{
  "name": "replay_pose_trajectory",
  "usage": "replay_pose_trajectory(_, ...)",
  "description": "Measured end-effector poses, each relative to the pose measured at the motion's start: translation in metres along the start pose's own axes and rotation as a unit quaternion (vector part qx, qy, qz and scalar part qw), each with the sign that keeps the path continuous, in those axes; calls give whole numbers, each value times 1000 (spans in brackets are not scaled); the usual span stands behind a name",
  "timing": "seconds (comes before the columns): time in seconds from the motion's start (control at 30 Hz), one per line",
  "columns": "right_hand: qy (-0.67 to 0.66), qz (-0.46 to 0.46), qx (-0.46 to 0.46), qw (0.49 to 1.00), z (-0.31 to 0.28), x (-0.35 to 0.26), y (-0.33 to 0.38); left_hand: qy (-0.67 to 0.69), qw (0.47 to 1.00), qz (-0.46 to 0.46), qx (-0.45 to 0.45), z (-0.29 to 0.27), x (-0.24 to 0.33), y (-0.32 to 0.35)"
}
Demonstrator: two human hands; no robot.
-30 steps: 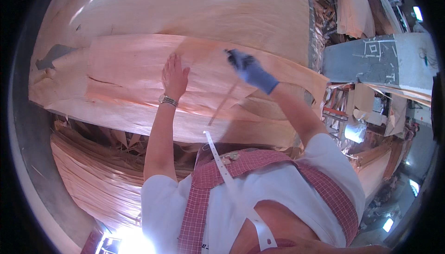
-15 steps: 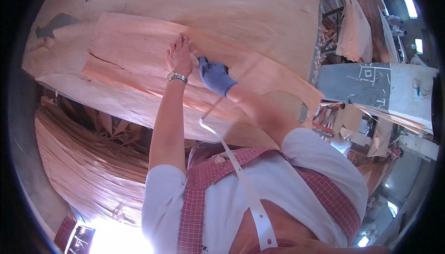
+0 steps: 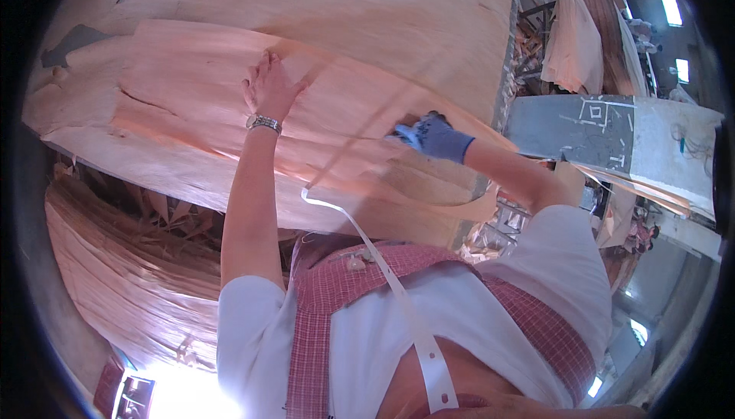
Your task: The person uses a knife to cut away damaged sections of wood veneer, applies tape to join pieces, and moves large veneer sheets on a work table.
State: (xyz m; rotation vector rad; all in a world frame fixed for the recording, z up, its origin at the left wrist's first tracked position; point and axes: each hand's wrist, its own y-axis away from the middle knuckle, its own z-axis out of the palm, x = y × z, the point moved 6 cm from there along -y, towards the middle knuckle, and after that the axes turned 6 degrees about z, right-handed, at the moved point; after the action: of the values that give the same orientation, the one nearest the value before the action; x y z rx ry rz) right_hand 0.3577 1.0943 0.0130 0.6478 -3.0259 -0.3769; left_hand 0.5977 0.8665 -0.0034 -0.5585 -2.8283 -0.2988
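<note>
A long sheet of thin pinkish wood veneer [image 3: 184, 74] lies over a broad, paler veneer sheet [image 3: 398, 21]. My left hand [image 3: 272, 91], bare with a metal watch [image 3: 263, 122] at the wrist, rests on the pinkish sheet with fingers stretched out and thumb apart. To its right, near the sheet's right end, my right hand [image 3: 438, 137] wears a blue-grey glove with dark fingertips. Its fingers are closed and low over the veneer. What they hold, if anything, is too small and dark to make out.
Below the worktop on the left is another veneer stack [image 3: 130, 251] with ragged scraps. A grey board with white marks [image 3: 570, 132] lies to the right, and veneer sheets [image 3: 574, 36] lean behind it. A white perforated strap [image 3: 406, 296] hangs across my chest.
My right hand has moved from beside my left hand rightward along the veneer. My left hand stays on the sheet, its thumb now spread outward. The whole view has shifted slightly.
</note>
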Motion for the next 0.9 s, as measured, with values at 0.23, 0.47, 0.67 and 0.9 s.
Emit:
replay_pose_trajectory(0.23, 104, 18, -96, 990, 6, 115, 54, -17, 997, 11, 75, 7, -8, -2)
replay_pose_trajectory(0.47, 17, -37, 133, 990, -29, 24, -182, 35, 994, 15, 102, -9, -6, -5)
replay_pose_trajectory(0.67, -36, -50, 38, 997, -45, 0, -274, 29, 999, 15, 41, -11, -5, -9)
replay_pose_trajectory(0.9, 9, 89, 67, 994, 1, 69, -127, -36, 999, 9, -20, -2, 2, -16)
